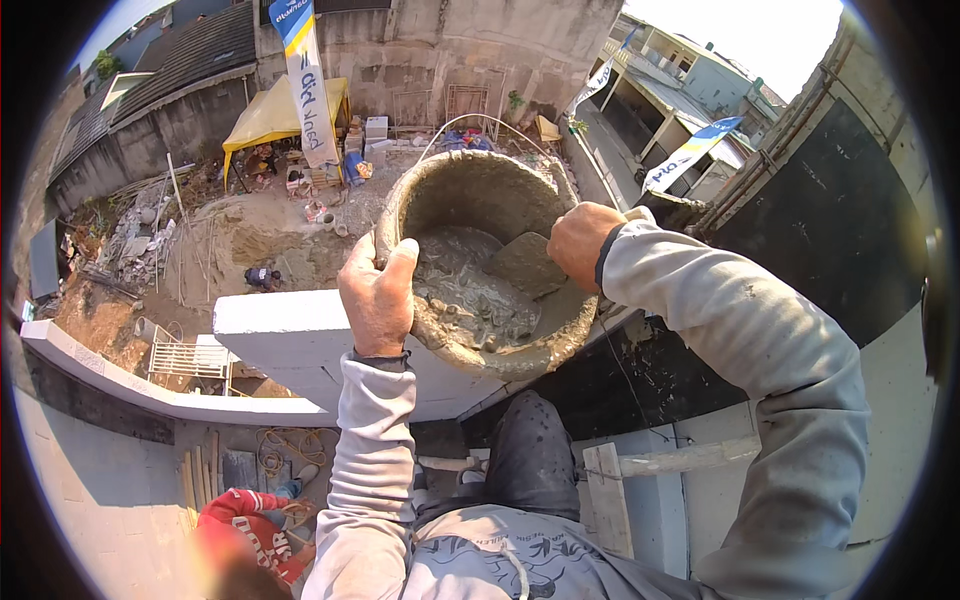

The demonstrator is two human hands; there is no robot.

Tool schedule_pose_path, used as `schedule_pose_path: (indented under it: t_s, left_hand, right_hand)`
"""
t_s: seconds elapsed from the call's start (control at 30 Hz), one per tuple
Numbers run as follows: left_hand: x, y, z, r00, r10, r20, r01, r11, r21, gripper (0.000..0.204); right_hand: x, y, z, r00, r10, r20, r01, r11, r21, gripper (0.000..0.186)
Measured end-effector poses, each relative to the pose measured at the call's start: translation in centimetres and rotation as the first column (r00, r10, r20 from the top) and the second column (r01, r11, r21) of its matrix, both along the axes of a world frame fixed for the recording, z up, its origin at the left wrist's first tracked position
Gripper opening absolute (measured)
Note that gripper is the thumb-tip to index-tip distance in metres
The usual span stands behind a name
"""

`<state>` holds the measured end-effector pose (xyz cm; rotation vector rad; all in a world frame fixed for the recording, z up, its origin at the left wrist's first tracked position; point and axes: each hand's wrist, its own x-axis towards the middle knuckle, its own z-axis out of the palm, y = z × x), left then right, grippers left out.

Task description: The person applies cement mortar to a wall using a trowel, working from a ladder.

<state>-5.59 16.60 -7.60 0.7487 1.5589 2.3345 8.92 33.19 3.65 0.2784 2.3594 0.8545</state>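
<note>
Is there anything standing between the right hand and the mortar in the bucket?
Nothing visible blocks the way. The right hand holds a trowel, whose blade reaches inside the bucket, at the wet mortar.

Building site, outdoors, viewed from a raised spot. Near: mortar-caked bucket (480,190) of wet grey mortar (465,295). Near left: pale, bare block wall (90,470) with visible joints; narrow wooden planks (199,475). Far left: heap of brown sand (250,243); scattered rubble (135,240); yellow canopy (270,115) on legs, pitched on open ground. Far: tall, stained concrete wall (400,60). Beyond, far left: dark-tiled roof (195,62); far right: neighbouring houses (712,85), placing the site in a built-up area.
</note>
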Motion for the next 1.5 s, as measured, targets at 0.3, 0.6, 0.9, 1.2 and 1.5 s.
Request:
schedule_pose_path:
  t_s: [0.3,0.6,0.9,1.2,1.5]
  left_hand:
    - [0.2,0.8,0.3,0.991,0.101,-0.087,-0.102,0.995,-0.010,0.026]
    - [0.0,1.3,1.7,0.996,0.025,-0.090,-0.033,0.995,-0.092,0.028]
    - [-0.1,0.7,1.9,0.991,-0.070,-0.112,0.053,0.987,-0.149,0.032]
    - [-2.5,2.0,0.4,0.997,-0.067,0.024,0.068,0.997,-0.047,0.027]
    - [-3.1,2.9,0.0,0.996,-0.083,0.029,0.085,0.995,-0.051,0.024]
  right_hand:
    - [0.2,0.8,0.2,0.994,-0.112,-0.015,0.106,0.968,-0.227,0.023]
    - [-0.8,2.0,-0.4,0.986,-0.153,-0.060,0.126,0.939,-0.319,0.027]
    - [0.3,1.5,-1.8,0.978,-0.193,-0.083,0.158,0.936,-0.316,0.024]
    - [4.6,2.0,1.1,0.764,-0.327,-0.556,0.260,0.945,-0.199,0.024]
    - [8.5,9.0,-7.2,-0.140,-0.834,-0.534,0.033,0.535,-0.844,0.023]
